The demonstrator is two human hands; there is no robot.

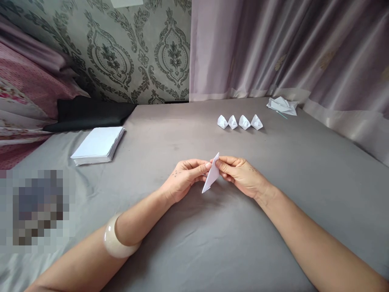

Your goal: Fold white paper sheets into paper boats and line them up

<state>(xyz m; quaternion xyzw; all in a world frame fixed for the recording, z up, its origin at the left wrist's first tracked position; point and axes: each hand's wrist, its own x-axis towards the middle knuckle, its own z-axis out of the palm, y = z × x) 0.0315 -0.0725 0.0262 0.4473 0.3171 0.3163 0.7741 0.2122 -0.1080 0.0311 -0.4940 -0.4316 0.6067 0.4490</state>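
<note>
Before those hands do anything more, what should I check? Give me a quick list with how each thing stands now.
1. Left hand gripping the folded paper: ok, thumb at its edge.
2. Right hand gripping it too: ok.
3. Paper stack out of the hands' way: ok, off to the left.
4. Four small paper shapes clear of the hands: ok, in a row farther back.
5. Folds inside the held paper neat: cannot tell, hidden here.
</note>
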